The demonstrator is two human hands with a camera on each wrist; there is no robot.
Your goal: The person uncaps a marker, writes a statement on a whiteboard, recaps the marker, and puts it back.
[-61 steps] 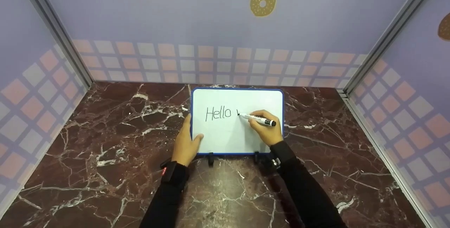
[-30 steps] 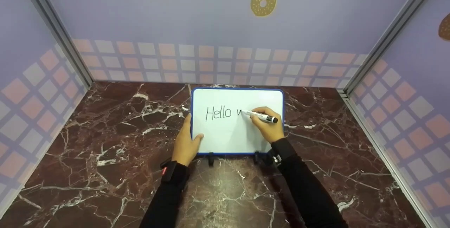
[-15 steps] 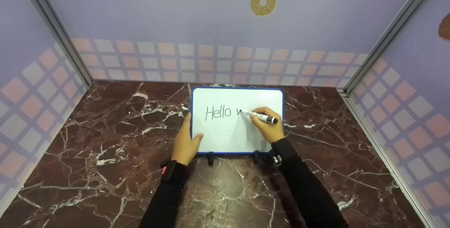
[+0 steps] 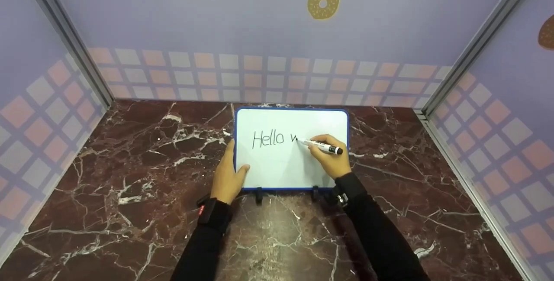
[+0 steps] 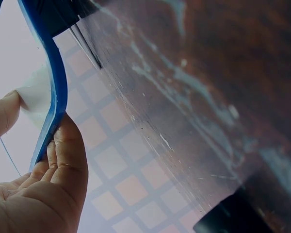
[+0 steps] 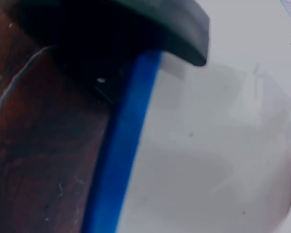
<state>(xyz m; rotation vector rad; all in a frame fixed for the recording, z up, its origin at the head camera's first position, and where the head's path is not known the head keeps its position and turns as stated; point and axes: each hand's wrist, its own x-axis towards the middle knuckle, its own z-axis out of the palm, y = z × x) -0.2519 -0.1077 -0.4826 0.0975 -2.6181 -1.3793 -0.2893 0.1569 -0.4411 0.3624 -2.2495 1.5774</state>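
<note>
A small whiteboard [image 4: 277, 168] with a blue frame stands on black feet in the middle of the head view. "Hello" and part of a further letter are written on it in black. My left hand [image 4: 228, 177] grips the board's left edge, thumb on the front and fingers behind, as the left wrist view of the hand [image 5: 53, 179] also shows. My right hand [image 4: 331, 157] pinches a white marker [image 4: 322, 146] with a black end, its tip at the unfinished letter. In the right wrist view the board's blue edge [image 6: 123, 145] shows, while the marker is out of sight.
The board's black feet [image 4: 259, 195] stick out towards me on the dark red marble tabletop [image 4: 151, 211]. Behind rises a lilac wall [image 4: 259, 21] with printed checks and a doughnut; similar panels close off both sides.
Right of "Hello", a single short stroke has grown into a letter shaped like a "v" or "w". My right hand and the marker have shifted slightly right; my left hand stays put.
</note>
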